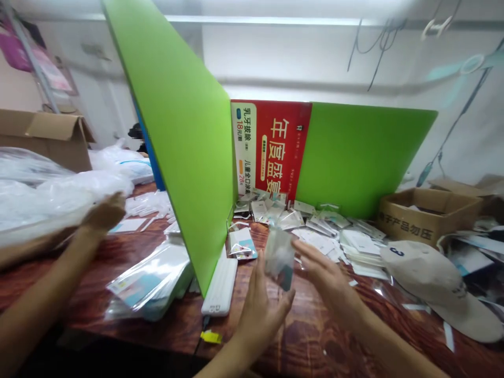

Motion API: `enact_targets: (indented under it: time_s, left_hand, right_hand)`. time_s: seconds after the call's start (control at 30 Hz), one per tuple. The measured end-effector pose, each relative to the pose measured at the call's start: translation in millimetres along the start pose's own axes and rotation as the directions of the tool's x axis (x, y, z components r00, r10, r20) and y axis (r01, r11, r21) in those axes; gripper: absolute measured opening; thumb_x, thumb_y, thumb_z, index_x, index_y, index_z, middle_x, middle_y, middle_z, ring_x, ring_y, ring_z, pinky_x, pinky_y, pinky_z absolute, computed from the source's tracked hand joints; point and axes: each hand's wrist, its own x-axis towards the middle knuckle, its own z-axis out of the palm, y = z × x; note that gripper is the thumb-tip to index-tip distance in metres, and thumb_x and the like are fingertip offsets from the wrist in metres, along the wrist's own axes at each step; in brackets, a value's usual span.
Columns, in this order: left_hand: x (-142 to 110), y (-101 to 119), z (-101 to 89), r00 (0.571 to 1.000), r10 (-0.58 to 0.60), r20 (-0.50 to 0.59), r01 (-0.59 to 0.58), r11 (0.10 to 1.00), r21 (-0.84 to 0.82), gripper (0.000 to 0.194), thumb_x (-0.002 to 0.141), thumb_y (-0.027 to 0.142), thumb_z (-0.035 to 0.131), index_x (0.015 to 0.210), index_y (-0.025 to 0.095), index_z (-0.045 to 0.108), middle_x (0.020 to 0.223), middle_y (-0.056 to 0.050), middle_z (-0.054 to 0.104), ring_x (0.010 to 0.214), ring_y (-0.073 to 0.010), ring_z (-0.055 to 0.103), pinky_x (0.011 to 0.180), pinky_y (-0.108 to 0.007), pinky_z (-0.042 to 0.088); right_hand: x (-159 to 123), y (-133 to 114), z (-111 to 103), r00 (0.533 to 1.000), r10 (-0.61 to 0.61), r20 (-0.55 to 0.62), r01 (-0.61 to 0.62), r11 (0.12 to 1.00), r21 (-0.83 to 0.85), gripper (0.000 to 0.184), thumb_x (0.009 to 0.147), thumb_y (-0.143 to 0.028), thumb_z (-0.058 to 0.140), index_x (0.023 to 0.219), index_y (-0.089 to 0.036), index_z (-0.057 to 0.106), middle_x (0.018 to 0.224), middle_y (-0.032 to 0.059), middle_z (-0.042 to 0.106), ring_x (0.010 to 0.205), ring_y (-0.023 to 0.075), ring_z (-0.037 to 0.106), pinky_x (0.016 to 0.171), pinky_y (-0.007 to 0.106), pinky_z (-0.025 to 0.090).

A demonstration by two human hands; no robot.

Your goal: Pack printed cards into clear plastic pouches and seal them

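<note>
Holding a small clear plastic packet [279,258] between them, left hand [260,310] and right hand [326,275] grasp it just beside the green divider [189,142], above the table [315,336].

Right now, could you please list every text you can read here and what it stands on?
"年度盛宴": red poster behind the green divider.
"乳牙拔除 18", "28": poster's white panel.
"子产品勿压": cardboard box.
"3": beige cap.
Print on the packets: too small or blurred.
</note>
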Motion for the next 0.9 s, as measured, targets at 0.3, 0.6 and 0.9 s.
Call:
enact_targets:
  time_s: [0.3, 0.6, 0.9]
  left_hand:
    - [-44.6, 61.7, -24.0, 0.978, 0.085, 0.190, 0.015, 0.881, -0.472, 0.047, 0.097, 0.053, 0.047, 0.127, 0.018, 0.059, 0.120, -0.012, 0.074, 0.105, -0.0267, 0.072, 0.091, -0.038, 0.060]
    - [-60.5, 40.9, -48.9, 0.809, 0.584, 0.058, -0.585, 0.794, 0.164, 0.059, 0.087, 0.009, 0.041, 0.145, 0.019, 0.041, 0.142, -0.014, 0.059, 0.134, -0.0251, 0.052, 0.110, -0.043, 0.047]
    - [-55.3, 58.3, -65.5, 0.706, 0.663, 0.249, -0.701, 0.603, 0.382, 0.049, 0.099, 0.012, 0.031, 0.147, 0.007, 0.037, 0.136, -0.016, 0.063, 0.136, -0.0255, 0.049, 0.111, -0.043, 0.046]
  right_hand:
    - [-103.4, -38.3, 6.7, 0.713, -0.575, 0.401, 0.670, 0.391, -0.630, 0.054, 0.090, -0.019, 0.059, 0.142, -0.026, 0.046, 0.132, 0.0116, 0.064, 0.123, 0.0244, 0.060, 0.101, 0.036, 0.053]
    - [-102.4, -61.8, -0.6, 0.590, -0.459, 0.664, 0.777, 0.101, -0.621, 0.050, 0.091, -0.024, 0.059, 0.140, -0.021, 0.049, 0.127, 0.0119, 0.068, 0.114, 0.0276, 0.066, 0.093, 0.040, 0.056]
    - [-87.8, -43.1, 4.9, 0.577, -0.349, 0.738, 0.816, 0.209, -0.539, 0.045, 0.090, -0.031, 0.062, 0.133, -0.021, 0.057, 0.130, 0.0115, 0.066, 0.127, 0.0293, 0.057, 0.098, 0.039, 0.056]
